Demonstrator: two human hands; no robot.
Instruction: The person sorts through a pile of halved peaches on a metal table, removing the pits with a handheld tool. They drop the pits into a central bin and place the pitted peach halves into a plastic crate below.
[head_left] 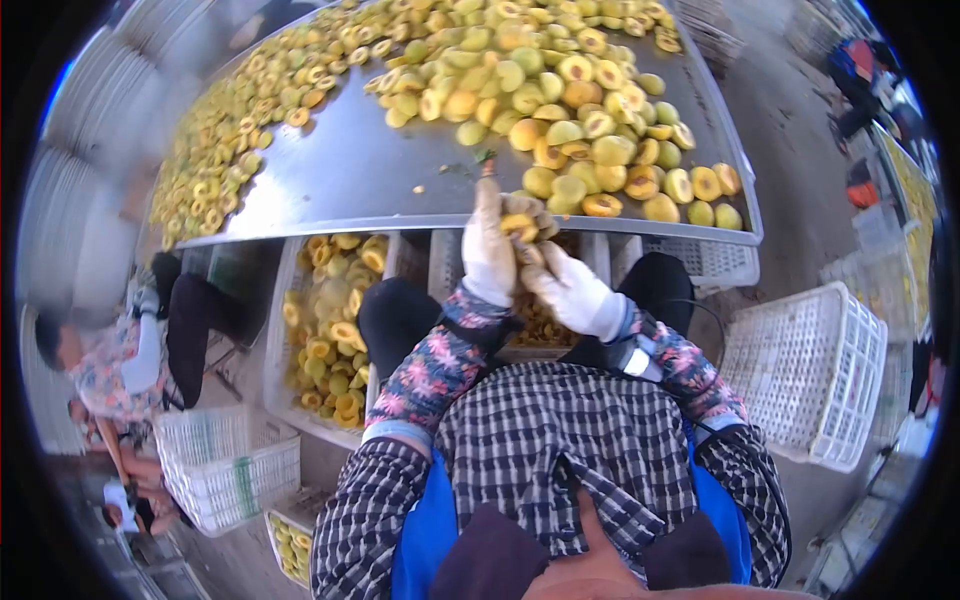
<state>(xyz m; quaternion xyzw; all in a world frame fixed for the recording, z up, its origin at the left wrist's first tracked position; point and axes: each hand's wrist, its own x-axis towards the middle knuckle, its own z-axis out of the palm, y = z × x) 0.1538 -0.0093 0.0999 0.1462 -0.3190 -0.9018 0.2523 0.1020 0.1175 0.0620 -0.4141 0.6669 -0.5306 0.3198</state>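
Note:
My left hand (489, 250), in a white glove with soiled fingers, is closed around a yellow stone-fruit half (519, 226) at the table's near edge. A small green and reddish bit (486, 162) shows at the tip of its upward-pointing digit. Close against it, my right hand (575, 293), gloved too, has its fingers bent together by the fruit; whatever they hold is hidden. Beyond both hands, a heap of whole-looking and halved yellow-green stone fruit (560, 95) lies on the metal table (330, 180).
Smaller fruit halves (225, 150) cover the table's left side. Below its edge stands a crate of fruit halves (277, 380) left of my knee. White crates (800, 375) stand at right, another crate (225, 470) at lower left. A co-worker (115, 360) sits at left.

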